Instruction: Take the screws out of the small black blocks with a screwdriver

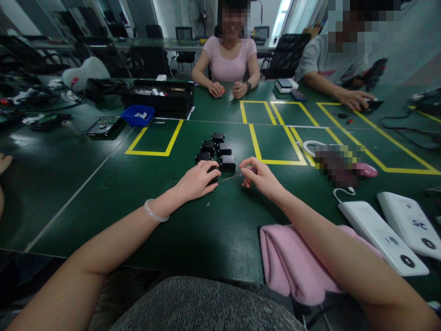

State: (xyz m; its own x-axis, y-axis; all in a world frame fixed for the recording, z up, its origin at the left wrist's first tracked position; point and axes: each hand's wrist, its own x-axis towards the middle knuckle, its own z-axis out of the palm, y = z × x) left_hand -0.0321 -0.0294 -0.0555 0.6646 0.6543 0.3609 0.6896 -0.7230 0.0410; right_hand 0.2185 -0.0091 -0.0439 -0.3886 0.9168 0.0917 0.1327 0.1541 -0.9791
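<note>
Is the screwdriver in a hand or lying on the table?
In hand: the right hand holds the screwdriver, its thin shaft pointing toward the left hand.

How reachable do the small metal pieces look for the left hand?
Probably yes: the small metal pieces lie nearby with nothing between, though the left hand is occupied holding a black box.

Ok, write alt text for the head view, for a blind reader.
A left hand grips a small black box on a green table while the right hand holds a thin-shafted tool pointed at it. Five similar boxes sit just beyond; two people are opposite.
</note>
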